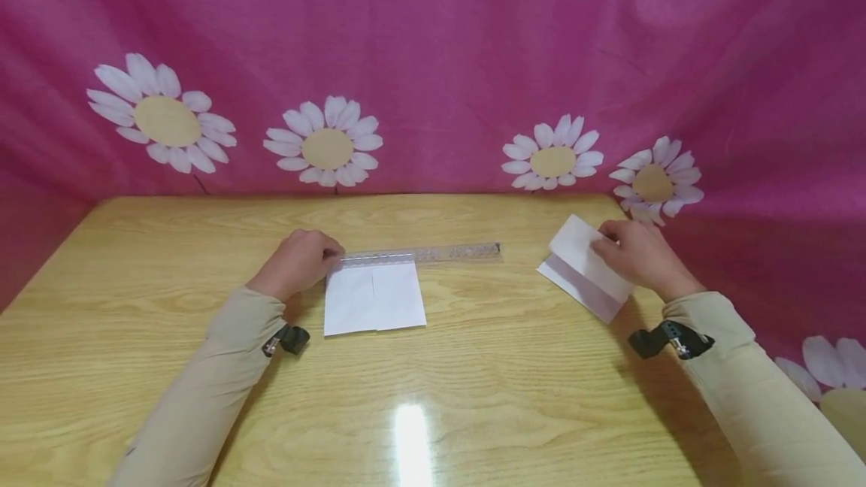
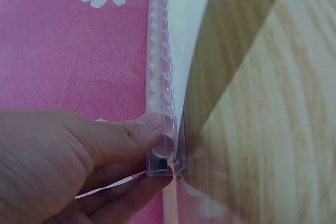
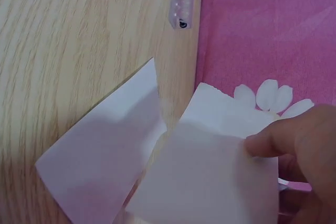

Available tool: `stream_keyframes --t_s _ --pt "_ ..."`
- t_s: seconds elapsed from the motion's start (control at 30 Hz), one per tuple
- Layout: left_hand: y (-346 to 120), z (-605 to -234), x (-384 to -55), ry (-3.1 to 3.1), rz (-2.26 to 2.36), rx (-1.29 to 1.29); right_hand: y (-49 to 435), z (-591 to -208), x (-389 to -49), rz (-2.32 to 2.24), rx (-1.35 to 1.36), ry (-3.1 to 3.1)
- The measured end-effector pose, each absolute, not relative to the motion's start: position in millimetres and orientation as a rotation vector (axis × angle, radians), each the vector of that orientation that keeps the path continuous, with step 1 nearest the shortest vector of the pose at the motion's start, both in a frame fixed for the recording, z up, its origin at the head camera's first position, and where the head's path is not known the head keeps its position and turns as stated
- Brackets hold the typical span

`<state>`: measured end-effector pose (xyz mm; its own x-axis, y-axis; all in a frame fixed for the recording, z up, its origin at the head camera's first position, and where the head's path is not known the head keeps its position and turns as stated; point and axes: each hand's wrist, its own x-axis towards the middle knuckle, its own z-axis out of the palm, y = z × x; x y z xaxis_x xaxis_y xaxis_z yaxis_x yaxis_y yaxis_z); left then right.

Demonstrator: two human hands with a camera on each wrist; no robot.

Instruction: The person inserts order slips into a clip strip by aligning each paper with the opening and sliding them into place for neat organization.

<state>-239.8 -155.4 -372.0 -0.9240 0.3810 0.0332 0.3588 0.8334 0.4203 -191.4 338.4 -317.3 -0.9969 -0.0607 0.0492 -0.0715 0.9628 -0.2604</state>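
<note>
My left hand (image 1: 301, 258) pinches the near-left end of a clear plastic ruler (image 1: 467, 252). In the left wrist view the thumb presses on the ruler (image 2: 160, 77), which has a row of round clear shapes along it, and fingers curl beneath its end. The ruler lies along the top edge of a white paper (image 1: 375, 299) with a short slit or crease line down its middle. Off to the right, my right hand (image 1: 639, 254) pinches a second white paper (image 1: 575, 246) between thumb and fingers. Two angled panels of this paper (image 3: 205, 171) show in the right wrist view.
A wooden table (image 1: 473, 382) spans the work area, with a bright light reflection near its front. Behind it and along the right side hangs a pink curtain (image 1: 433, 58) printed with white daisies. Dark straps (image 1: 291, 339) sit at both wrists.
</note>
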Motion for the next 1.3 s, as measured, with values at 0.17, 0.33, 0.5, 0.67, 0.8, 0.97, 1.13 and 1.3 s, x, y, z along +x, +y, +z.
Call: stream_keyframes --t_s 0.17,0.33,0.5,0.67,0.8,0.97,1.13,1.3 --pt "-156 -372 -240 2.970 0.649 0.602 332 -315 -193 0.428 0.129 -3.051" --pt "-156 -373 -240 2.988 0.645 0.623 326 -315 -194 0.416 0.147 -2.998" --pt "-156 -374 -240 2.988 0.653 0.616 319 -319 -196 0.464 0.137 -2.981" --pt "-156 -373 -240 2.981 0.667 0.598 311 -324 -200 0.510 0.166 -2.960" --pt "-157 -373 -240 2.985 0.668 0.606 303 -330 -203 0.534 0.193 -2.909" --pt "-158 -374 -241 2.987 0.670 0.636 293 -340 -208 0.599 0.188 -2.870" --pt "-158 -374 -241 2.979 0.681 0.623 286 -351 -213 0.685 0.181 -2.839" --pt "-158 -375 -242 2.980 0.685 0.618 279 -362 -216 0.781 0.152 -2.817"
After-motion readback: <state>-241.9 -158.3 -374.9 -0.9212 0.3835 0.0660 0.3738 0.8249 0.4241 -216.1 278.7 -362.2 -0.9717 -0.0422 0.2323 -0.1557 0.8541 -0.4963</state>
